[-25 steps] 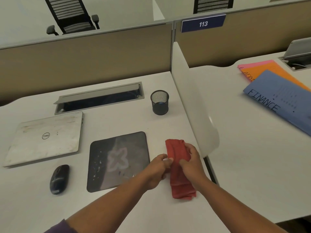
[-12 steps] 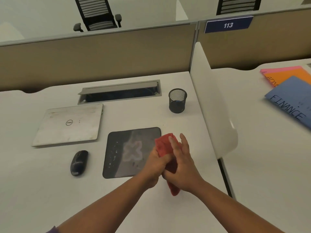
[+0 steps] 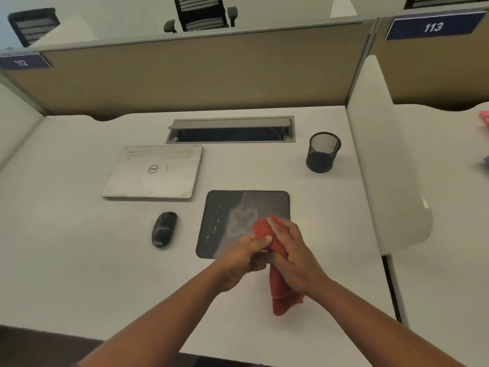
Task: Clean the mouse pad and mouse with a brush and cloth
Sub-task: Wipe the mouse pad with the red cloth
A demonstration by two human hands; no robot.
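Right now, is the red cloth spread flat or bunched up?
Bunched. The red cloth is gathered lengthwise between the left hand and right hand, one end over the mouse pad, the other end below the hands.

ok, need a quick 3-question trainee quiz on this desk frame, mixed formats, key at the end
1. True or false: the mouse sits on the mouse pad.
2. Multiple choice: what do the left hand and the right hand hold together? A) a brush B) the red cloth C) the closed laptop
3. Fill in: the black mesh pen cup stands on the desk to the ____ of the mouse pad, farther from the person.

Key:
1. False; it lies on the desk, left of the pad.
2. B
3. right
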